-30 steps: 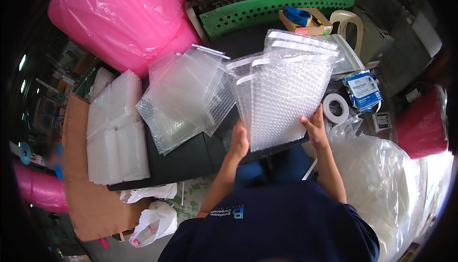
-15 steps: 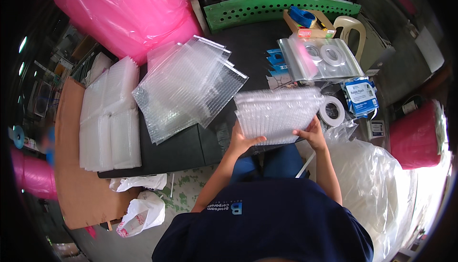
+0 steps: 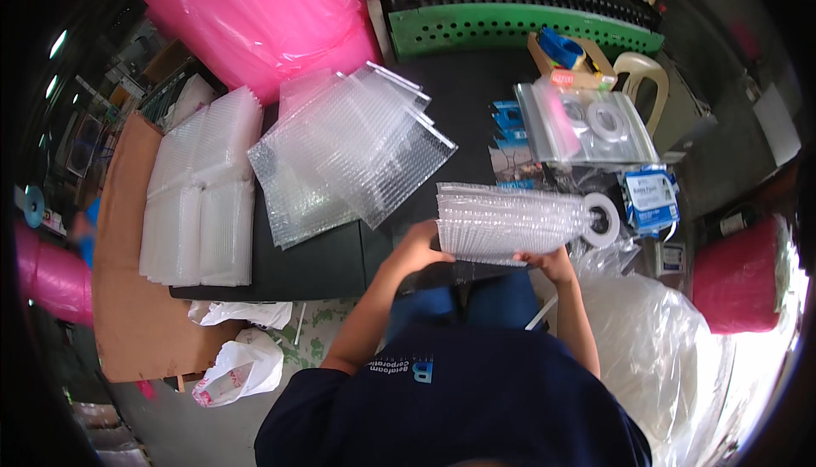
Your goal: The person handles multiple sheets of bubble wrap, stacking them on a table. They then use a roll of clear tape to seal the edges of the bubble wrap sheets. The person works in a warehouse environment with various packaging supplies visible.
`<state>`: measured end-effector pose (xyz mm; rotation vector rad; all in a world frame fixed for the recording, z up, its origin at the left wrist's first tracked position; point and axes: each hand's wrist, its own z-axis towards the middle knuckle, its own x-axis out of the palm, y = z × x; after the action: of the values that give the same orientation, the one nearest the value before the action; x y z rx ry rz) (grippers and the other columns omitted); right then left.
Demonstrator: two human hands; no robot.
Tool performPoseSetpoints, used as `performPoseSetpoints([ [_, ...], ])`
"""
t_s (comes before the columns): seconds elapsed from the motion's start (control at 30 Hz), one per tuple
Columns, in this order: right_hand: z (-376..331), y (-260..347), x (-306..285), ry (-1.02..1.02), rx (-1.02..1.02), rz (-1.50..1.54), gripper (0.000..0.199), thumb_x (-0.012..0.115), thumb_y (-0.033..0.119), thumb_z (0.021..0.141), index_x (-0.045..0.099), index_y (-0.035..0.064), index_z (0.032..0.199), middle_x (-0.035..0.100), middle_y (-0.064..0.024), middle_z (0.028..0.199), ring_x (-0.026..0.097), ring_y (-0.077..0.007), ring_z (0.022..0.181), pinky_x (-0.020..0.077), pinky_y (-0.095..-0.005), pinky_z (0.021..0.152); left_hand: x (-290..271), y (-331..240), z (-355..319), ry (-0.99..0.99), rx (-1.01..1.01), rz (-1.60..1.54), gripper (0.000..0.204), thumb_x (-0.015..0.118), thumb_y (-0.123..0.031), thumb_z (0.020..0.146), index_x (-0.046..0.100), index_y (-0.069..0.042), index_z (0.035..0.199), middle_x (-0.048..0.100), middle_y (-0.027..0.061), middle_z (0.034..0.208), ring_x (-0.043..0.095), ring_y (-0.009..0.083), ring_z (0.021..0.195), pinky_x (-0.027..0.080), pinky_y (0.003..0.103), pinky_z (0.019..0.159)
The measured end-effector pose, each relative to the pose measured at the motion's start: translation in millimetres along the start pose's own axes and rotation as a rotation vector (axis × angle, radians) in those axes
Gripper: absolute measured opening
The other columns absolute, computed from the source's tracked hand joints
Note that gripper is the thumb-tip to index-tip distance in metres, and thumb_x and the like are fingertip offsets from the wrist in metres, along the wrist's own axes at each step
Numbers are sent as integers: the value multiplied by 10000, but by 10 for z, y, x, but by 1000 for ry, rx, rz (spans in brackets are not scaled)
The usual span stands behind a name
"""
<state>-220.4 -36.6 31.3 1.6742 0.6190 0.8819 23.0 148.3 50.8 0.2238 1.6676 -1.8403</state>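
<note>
A thick stack of clear bubble-wrap pouches (image 3: 510,227) is held at the table's front edge, its layered edges fanned toward me. My left hand (image 3: 418,249) grips its left end, thumb on the near side. At the near right corner my right hand (image 3: 551,263) closes on the stack, fingers partly hidden behind it. Just past the right end sits a white tape roll (image 3: 605,219), partly covered by the stack. Larger loose bubble-wrap sheets (image 3: 348,148) lie spread on the black table (image 3: 314,263) to the left.
Piled bubble pouches (image 3: 200,199) stand at the left beside brown cardboard (image 3: 123,246). A big pink roll (image 3: 263,16) is behind them. At the right are clear film with tape rolls (image 3: 586,123), a blue-and-white packet (image 3: 650,201) and a cardboard box (image 3: 574,59). A green perforated machine (image 3: 527,29) borders the back.
The stack has tipped and come down a little, so its layered edges now face up. Both hands still hold it. The whole view has shifted slightly.
</note>
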Motion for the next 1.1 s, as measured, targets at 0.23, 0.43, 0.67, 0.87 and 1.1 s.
performPoseSetpoints([
  [0.23,20,-71,107,-22,-27,-58,467,686,-113,675,532,-27,1107,616,-93,1003,626,-199,880,542,-330,770,-1241,786,948,-1146,-528,713,874,815,-293,674,305,-55,1343,458,249,1196,450,400,1128,419,437,938],
  [0.43,-79,26,152,-102,73,44,507,763,-107,636,560,-4,1090,622,-59,1026,591,-163,956,499,-309,828,-1548,824,1330,-915,-1085,436,1091,829,-192,667,33,-97,1407,429,298,1199,483,407,1116,485,436,899],
  [0.67,70,133,296,-263,-78,110,567,775,38,708,490,-17,1195,593,-91,1120,565,-196,1044,453,-348,911,-1652,705,971,-1187,-181,-510,728,715,-74,794,233,-50,1340,472,172,1208,534,246,1022,452,349,877],
  [0.87,647,-104,84,-525,28,-218,739,785,262,723,401,-18,1289,518,-162,1204,503,-315,1117,402,-435,956,-1518,-309,-86,-1105,56,-834,564,526,-156,941,230,-86,1416,400,144,1366,457,246,1207,411,418,974],
  [1.1,398,209,1176,-202,-170,294,660,711,119,805,338,49,1345,418,-136,1317,430,-267,1192,414,-402,949,-265,-590,-733,-780,-64,-952,501,439,-231,983,249,-104,1429,403,109,1387,412,254,1260,342,445,1048],
])
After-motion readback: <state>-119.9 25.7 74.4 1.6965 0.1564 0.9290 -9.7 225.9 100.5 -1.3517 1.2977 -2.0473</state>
